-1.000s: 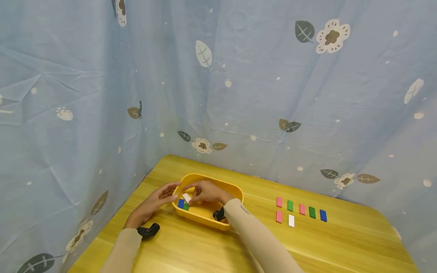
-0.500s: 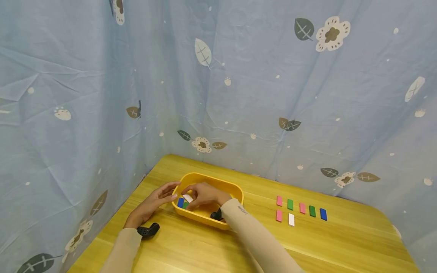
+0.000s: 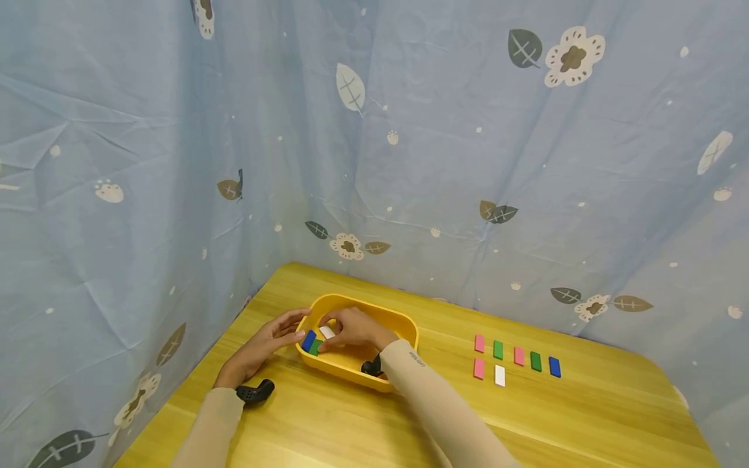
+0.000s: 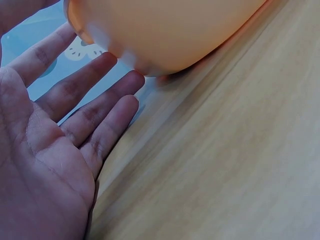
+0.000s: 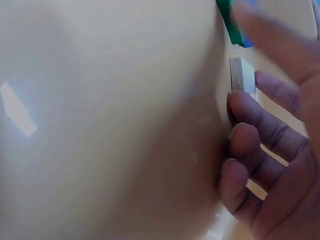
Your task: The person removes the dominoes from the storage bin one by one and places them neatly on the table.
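My left hand (image 3: 266,344) is spread at the left end of a yellow plastic bin (image 3: 345,376), its fingertips right at the outer wall, as the left wrist view also shows. Inside the bin is my right hand (image 3: 354,328), with loosely bent fingers. Its thumb lies straight against a green domino block (image 5: 228,22), beside a tilted blue domino block (image 3: 307,341). A white domino block (image 5: 242,75) stands next to the index and middle fingertips, apart from the thumb. The palm side of the right hand is hidden in the head view.
Right of the bin, two rows of flat domino blocks lie on the wooden table (image 3: 304,429): pink (image 3: 479,343), green (image 3: 498,350), blue (image 3: 554,366) and white (image 3: 500,376) ones among them. A black wrist device (image 3: 255,392) is on the left wrist. A patterned blue curtain (image 3: 409,162) encloses the table.
My right thumb has moved from beside the white block to the green one. The blue and green blocks have shifted and tilted; the white one has moved slightly right. The left hand stays put.
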Available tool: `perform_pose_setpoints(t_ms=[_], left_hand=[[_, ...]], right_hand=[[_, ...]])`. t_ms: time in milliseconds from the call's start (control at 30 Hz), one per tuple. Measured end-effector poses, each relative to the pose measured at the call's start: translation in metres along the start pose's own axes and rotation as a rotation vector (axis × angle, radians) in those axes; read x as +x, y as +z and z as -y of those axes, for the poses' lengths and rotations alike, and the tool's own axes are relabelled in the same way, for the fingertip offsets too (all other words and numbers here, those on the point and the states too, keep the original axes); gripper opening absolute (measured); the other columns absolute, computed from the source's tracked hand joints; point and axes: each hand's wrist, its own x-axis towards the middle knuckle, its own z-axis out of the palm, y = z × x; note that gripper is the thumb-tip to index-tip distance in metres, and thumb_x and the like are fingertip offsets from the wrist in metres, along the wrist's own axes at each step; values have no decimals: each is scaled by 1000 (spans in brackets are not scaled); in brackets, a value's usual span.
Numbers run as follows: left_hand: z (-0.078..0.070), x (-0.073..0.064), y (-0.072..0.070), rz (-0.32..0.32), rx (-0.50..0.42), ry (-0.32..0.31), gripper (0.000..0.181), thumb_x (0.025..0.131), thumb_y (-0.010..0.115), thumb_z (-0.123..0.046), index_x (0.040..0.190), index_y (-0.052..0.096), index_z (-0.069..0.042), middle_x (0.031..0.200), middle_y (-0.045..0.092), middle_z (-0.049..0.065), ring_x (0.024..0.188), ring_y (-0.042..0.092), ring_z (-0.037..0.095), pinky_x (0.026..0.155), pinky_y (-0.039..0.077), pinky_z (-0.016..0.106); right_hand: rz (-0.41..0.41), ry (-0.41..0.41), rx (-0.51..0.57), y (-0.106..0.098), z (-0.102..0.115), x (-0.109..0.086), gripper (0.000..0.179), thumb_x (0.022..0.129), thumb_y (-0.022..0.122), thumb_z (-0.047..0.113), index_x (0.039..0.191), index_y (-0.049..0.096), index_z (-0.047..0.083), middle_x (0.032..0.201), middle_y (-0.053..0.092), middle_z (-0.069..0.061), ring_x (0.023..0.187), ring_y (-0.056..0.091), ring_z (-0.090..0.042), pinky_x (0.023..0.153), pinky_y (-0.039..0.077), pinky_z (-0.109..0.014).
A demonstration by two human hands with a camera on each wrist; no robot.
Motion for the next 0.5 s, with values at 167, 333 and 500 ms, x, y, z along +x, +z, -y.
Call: perform_pose_setpoints(t_ms=[167, 333, 500], left_hand=[[1, -1, -2, -3, 5, -2, 57, 104, 64, -28, 157, 43, -26, 165, 29, 9, 152, 26, 39, 120, 19, 66], [-1, -1, -1, -4, 10, 0, 57, 104, 64, -29, 156, 43, -27, 166, 29, 8, 152, 26, 38, 120, 19, 66], [-2, 0, 0, 2, -4, -1, 56, 104, 64, -29, 156, 43, -27, 166, 29, 7, 152, 26, 37, 121, 19, 64]], right_hand=[[5, 87, -61, 1, 13, 1, 62, 84, 73, 69, 126, 69, 24, 109, 68, 12, 86, 60, -6, 79, 51, -26], [-23, 185, -141, 3, 18, 3, 56, 85, 72, 68, 120, 64, 25, 87, 63, 8, 76, 57, -15, 69, 49, -30], [-72, 256, -147, 2, 17, 5, 53, 84, 75, 65, 113, 63, 23, 90, 65, 7, 80, 61, -16, 75, 52, -36]])
